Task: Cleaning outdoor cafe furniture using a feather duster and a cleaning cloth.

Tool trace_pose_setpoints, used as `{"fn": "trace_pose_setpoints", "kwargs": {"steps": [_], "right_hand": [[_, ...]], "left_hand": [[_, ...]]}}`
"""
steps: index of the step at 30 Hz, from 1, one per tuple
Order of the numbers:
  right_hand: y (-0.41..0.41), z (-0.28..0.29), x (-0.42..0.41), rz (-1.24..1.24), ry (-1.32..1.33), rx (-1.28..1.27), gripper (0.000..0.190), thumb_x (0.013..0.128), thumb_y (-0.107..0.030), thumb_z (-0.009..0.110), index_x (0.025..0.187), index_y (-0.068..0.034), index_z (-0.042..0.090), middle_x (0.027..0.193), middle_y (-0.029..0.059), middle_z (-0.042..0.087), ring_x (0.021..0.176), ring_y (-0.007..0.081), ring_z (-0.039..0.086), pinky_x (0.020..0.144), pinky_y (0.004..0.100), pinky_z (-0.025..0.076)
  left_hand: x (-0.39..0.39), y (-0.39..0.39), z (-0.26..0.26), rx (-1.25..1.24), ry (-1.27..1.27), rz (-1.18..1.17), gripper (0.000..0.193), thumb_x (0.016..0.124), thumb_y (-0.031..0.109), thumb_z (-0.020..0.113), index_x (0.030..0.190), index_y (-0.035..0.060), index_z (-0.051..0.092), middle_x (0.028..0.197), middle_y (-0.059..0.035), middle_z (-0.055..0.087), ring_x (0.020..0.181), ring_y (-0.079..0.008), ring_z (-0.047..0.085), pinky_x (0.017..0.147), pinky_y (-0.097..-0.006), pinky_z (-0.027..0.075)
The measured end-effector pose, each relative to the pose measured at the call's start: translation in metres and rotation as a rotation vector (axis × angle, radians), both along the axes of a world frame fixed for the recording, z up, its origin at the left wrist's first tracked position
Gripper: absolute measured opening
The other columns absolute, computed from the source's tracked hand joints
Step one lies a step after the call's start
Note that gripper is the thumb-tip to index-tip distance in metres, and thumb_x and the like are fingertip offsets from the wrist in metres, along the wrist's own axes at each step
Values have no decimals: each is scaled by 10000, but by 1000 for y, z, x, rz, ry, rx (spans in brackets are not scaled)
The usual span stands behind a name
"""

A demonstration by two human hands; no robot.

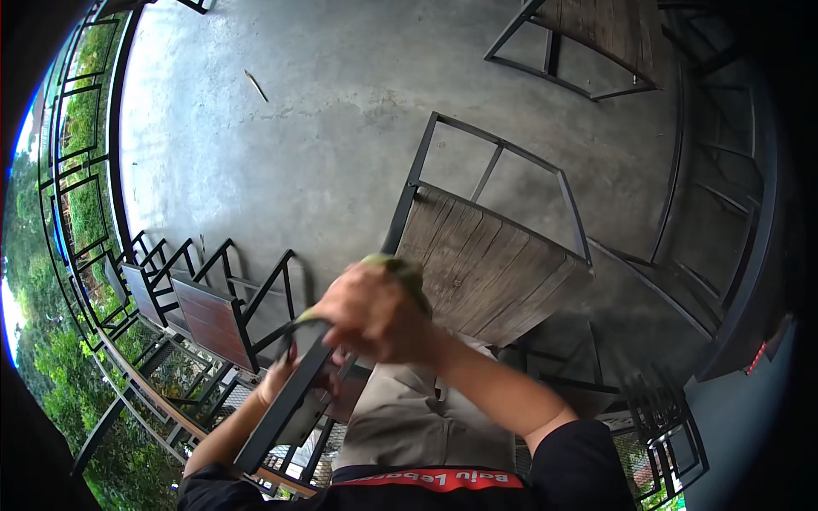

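My right hand (377, 313), blurred, is closed on a yellow-green cloth (406, 274) at the upper end of a dark metal bar (284, 402). Behind that bar is my left hand (281, 377), partly hidden, with fingers showing on both sides of it. The bar slants down to the lower left, close to my body. Just beyond my right hand stands a chair with a wood-plank panel (486, 262) and a dark metal frame (418, 160). The far end of the held piece is hidden by my hands.
Several metal-framed chairs with brown panels (208, 316) line the left side by a black railing (115, 160). Another wood-panelled piece (601, 32) stands at the upper right. A thin stick-like object (255, 86) lies on the grey concrete floor (287, 166). More dark frames are at the right.
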State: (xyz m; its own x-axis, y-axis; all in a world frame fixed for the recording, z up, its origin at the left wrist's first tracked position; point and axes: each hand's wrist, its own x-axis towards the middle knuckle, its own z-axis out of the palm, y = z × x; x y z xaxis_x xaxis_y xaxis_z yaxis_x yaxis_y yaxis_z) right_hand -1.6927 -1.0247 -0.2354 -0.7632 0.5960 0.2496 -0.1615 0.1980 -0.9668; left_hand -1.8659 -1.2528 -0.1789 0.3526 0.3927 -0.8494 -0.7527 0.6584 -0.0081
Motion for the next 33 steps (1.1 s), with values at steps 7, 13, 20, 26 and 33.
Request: {"fn": "trace_pose_setpoints", "kwargs": {"steps": [7, 13, 20, 26, 33], "right_hand": [[2, -119, 33, -372, -337, 27, 203, 879, -28, 601, 1081, -27, 623, 1098, 149, 662, 1103, 333, 602, 930, 405, 497], [16, -122, 20, -72, -633, 33, 263, 871, -194, 620, 1021, 22, 604, 1055, 209, 639, 1008, 376, 604, 884, 414, 493], [-6, -102, 131, -158, -825, 260, 336, 845, -198, 640, 1084, 30, 577, 1123, 179, 598, 1053, 346, 572, 928, 435, 452], [-24, -102, 276, -365, -956, 259, 244, 833, -79, 637, 1036, 47, 592, 1105, 210, 615, 1095, 395, 562, 981, 458, 422], [-16, -105, 128, -245, -641, 154, 217, 845, -107, 653, 1003, 35, 614, 1117, 210, 632, 1146, 361, 565, 1010, 455, 420]], "left_hand": [[28, 127, 26, 42, -181, -51, 618, 957, 499, 460, 1430, 132, 308, 1291, -284, 475, 1039, -404, 611, 830, -475, 513], [40, 127, 13, -64, 231, -438, 533, 946, 209, 573, 1383, 23, 330, 1290, -206, 514, 1022, -332, 636, 830, -419, 530], [48, 139, -57, 205, 748, -733, 756, 889, 152, 658, 1489, 71, 205, 1307, -110, 466, 1112, -187, 523, 943, -310, 442], [46, 159, -142, 267, 1017, -1003, 692, 873, 225, 677, 1437, 28, 327, 1349, -165, 444, 1173, -247, 488, 1017, -329, 379], [53, 158, -134, 164, 859, -691, 722, 827, 27, 657, 1457, 33, 304, 1231, -78, 541, 1109, -160, 517, 957, -265, 412]]}}
